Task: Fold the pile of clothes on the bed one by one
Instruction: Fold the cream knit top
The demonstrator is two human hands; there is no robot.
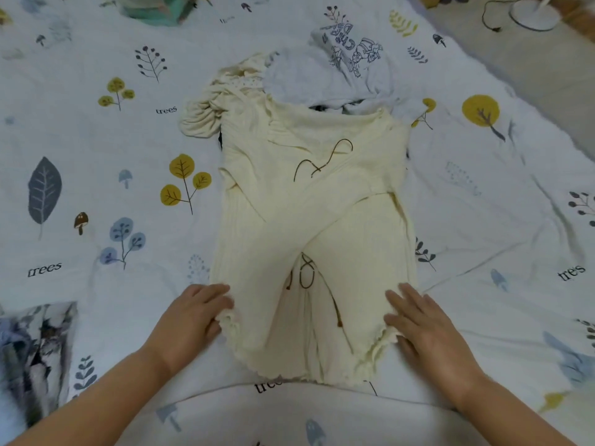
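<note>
Cream top (309, 220) lies flat mid-bed (96, 156), both sleeves already crossed over its front; the lengthwise fold looks still to do. Left hand (190, 317) pinches the hem's left corner with curled fingers, right hand (428, 326) rests on the right corner with fingers spread. Beyond the top's collar, a white printed shirt (347, 69) and more cream cloth (206, 114) wait unfolded.

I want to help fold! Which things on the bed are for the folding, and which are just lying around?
For the folding:
- cream ribbed top, under both hands: left hand, right hand
- white printed T-shirt, waiting behind it
- cream garment, bunched beside that

Just lying around:
- tree-print bedsheet
- green fabric at the far edge
- white fan base with its cord, on the floor
</note>
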